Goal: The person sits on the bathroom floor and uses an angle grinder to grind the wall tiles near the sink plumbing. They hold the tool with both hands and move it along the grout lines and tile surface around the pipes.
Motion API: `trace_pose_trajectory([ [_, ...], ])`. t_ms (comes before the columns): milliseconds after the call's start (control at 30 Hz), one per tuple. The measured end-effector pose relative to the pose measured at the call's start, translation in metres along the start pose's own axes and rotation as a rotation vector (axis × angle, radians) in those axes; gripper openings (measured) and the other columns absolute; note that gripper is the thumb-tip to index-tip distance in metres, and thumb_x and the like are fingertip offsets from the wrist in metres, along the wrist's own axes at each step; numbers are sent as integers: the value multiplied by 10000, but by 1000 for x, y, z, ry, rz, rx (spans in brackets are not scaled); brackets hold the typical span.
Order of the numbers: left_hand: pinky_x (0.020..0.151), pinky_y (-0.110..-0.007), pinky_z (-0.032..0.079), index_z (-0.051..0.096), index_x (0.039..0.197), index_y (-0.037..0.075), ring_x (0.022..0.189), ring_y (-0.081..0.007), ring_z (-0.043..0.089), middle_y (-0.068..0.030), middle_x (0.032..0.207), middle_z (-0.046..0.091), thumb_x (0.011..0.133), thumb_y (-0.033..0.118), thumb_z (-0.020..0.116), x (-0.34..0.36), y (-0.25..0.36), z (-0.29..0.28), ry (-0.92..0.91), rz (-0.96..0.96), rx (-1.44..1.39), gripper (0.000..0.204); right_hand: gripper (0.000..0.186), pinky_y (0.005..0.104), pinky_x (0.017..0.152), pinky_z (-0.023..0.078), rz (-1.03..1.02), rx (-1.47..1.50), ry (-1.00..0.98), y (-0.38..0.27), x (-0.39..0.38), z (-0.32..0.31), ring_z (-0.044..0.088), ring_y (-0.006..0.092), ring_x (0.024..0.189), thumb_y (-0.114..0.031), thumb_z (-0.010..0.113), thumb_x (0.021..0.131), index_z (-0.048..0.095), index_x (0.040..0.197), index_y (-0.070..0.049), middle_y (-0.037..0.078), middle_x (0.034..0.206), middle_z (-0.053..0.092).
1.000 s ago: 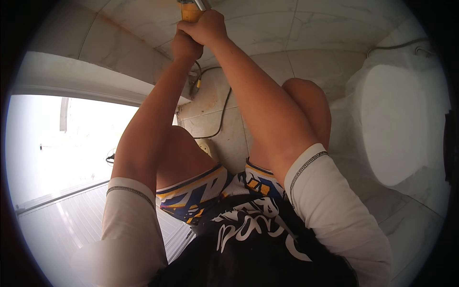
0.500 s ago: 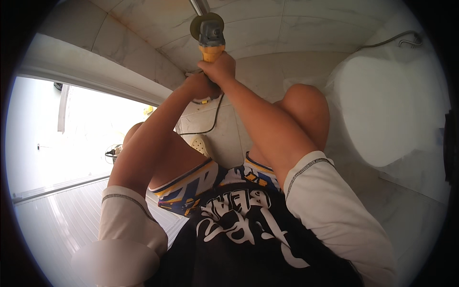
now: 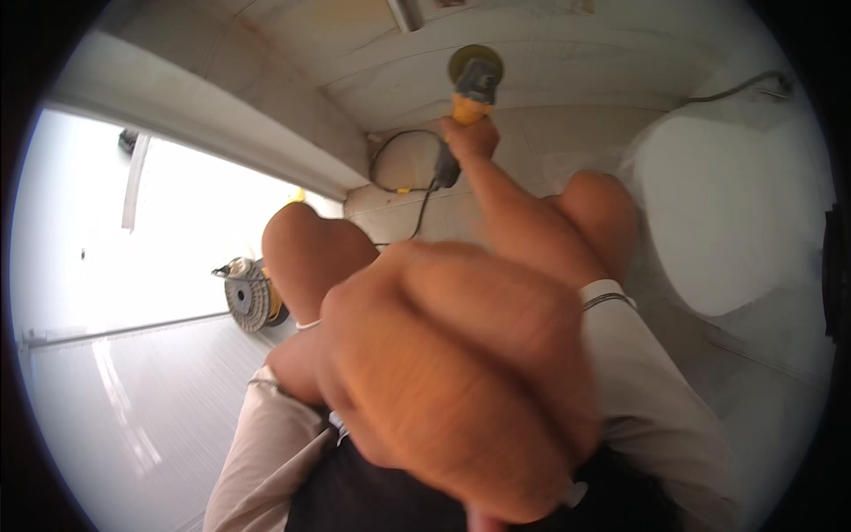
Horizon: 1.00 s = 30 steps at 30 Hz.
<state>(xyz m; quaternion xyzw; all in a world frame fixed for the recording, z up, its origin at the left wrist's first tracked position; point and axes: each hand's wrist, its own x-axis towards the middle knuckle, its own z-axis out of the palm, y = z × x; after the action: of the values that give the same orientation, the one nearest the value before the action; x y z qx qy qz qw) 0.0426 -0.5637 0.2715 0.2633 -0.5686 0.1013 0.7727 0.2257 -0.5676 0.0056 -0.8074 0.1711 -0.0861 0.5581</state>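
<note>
- Grinder (image 3: pixel 470 108) sits just past 12 o'clock, head outward, disc (image 3: pixel 464 62) at the far end; we can't tell if the disc touches the wall (image 3: pixel 594 66).
- Right grip (image 3: pixel 476 139): clamped round the grinder's body, behind the head. We'd guess it's held there to keep fingers clear of the disc.
- Left grip (image 3: pixel 461 377): big and blurred, close to the lens, centre toward 6 o'clock, well apart from the grinder. Back of hand faces us; fingertips hidden, so we can't tell if it's clamped on anything.
- Cord (image 3: pixel 372 168) loops at 11 o'clock and trails from the grinder's tail; that probably keeps it away from the disc.
- Tube (image 3: pixel 406 14) at 12 o'clock, apart from the disc in this view.
- Reel (image 3: pixel 246 297) near 9 o'clock, beside the left knee (image 3: pixel 306 248), by the bright doorway. Likely parked there to feed power in, we think; no join to the cord shows.
- Containers: white fixture (image 3: pixel 718 213) at 3 o'clock, seemingly under clear film, likely against dust. We can't see inside it.
- Hose (image 3: pixel 740 89) at 2 o'clock, above the fixture.
</note>
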Motion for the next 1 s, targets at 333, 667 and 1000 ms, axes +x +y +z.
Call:
trace_pose_trajectory([
  [333,645,-261,460,664,919,-18,772,-146,587,-68,753,639,848,317,715,-40,13,-25,1,-329,-14,346,569,403,846,521,81,66,34,17,19,-5,653,333,957,-326,775,644,565,1045,19,182,995,665],
  [667,667,-269,447,585,965,18,776,-159,575,-104,906,644,963,428,510,-93,-45,-212,1013,-1202,733,417,546,414,833,522,113,129,102,25,26,2,656,341,935,-276,777,647,554,1057,6,179,983,665],
  [1000,585,-286,451,552,994,47,681,-171,533,-76,810,566,945,470,479,-15,-128,-346,1292,-948,-15,432,523,416,810,531,197,147,82,21,24,-6,659,349,921,-241,791,655,543,1044,6,188,965,665],
])
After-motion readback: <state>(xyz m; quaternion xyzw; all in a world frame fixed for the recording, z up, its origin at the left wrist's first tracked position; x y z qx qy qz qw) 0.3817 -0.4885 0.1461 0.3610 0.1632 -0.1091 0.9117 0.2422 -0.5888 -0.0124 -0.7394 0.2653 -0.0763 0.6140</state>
